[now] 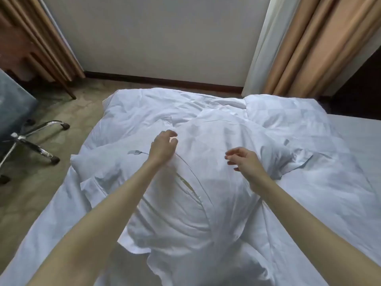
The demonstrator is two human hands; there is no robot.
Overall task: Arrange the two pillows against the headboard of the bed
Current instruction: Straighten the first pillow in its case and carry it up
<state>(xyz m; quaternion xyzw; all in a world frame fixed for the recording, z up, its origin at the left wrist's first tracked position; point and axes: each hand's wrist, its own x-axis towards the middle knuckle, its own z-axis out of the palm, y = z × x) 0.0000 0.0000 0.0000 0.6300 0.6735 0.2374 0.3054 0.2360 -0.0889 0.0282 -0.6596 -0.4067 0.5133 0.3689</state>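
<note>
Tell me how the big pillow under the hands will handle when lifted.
The pillow looks puffy and deeply creased, so it will probably sag and fold rather than stay stiff. It seems light for its bulk. Its loose case may slide or bunch, so the open left hand and right hand should grab filling, not cloth alone.

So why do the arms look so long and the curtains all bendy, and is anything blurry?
In the head view, the wide-angle lens stretches the arms and bows the curtains near the edges; the left hand and right hand look slightly soft; the light is dim and even, with soft shadows in the folds of the pillow and a small glint on the chair base.
</note>
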